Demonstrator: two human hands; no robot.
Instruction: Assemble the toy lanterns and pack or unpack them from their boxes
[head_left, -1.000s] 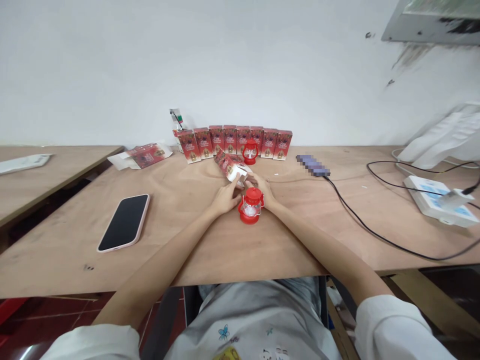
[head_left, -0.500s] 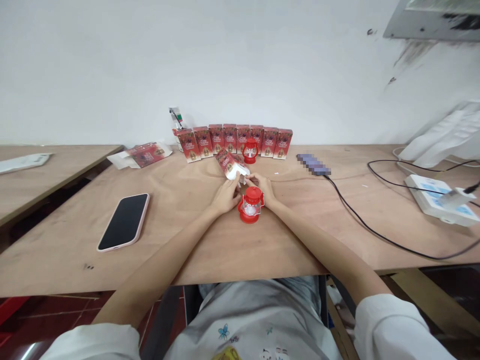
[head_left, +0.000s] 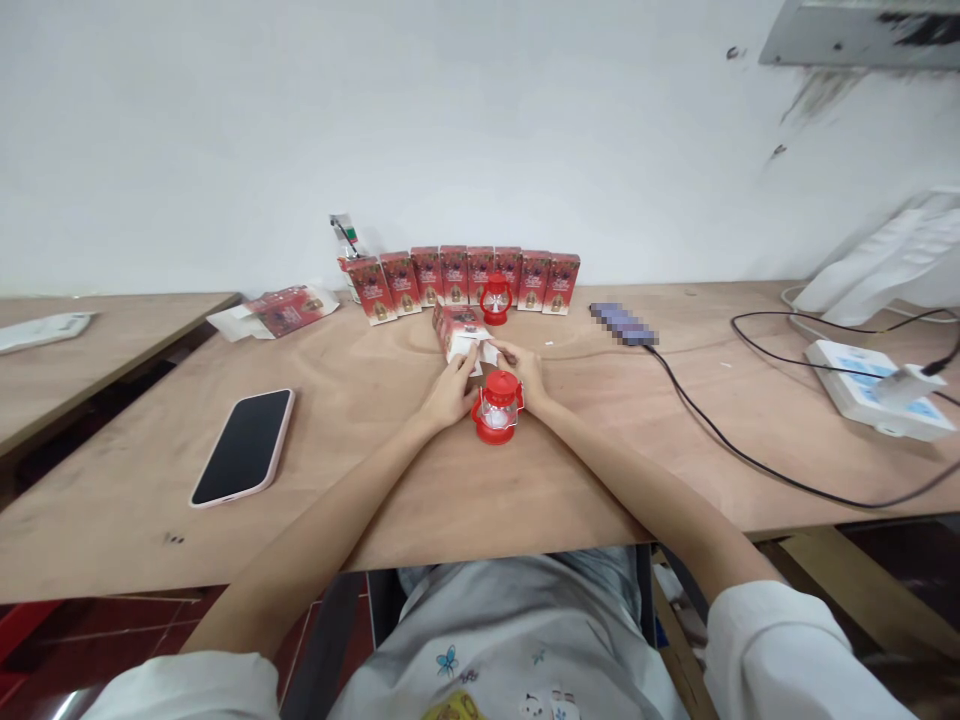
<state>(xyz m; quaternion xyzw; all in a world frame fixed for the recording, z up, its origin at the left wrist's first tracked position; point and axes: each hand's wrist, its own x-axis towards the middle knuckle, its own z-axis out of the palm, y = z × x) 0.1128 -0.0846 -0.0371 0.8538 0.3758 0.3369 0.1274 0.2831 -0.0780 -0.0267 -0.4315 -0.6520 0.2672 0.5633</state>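
Between my hands lies a small red printed carton (head_left: 457, 322), its white end flaps turned toward me. My left hand (head_left: 453, 388) has its fingers closed on the carton's near left flap. My right hand (head_left: 523, 372) pinches at the flaps on the right side. Just in front of the carton, close to both hands, a red toy lantern (head_left: 496, 410) with a clear middle and wire handle stands upright on the table. Farther back, a second red lantern (head_left: 495, 298) stands before a row of upright red boxes (head_left: 453, 272).
A flattened red carton (head_left: 281, 312) lies at the back left, near a bottle (head_left: 345, 240). A phone (head_left: 244, 447) rests on the left of the wooden table (head_left: 585, 450). To the right are a blurred phone (head_left: 624, 325) on a black cable and a white power strip (head_left: 874, 388).
The carton has turned to lie more squarely, with its open end and white flaps facing me. Both hands stay on it and have shifted little. The view has moved slightly.
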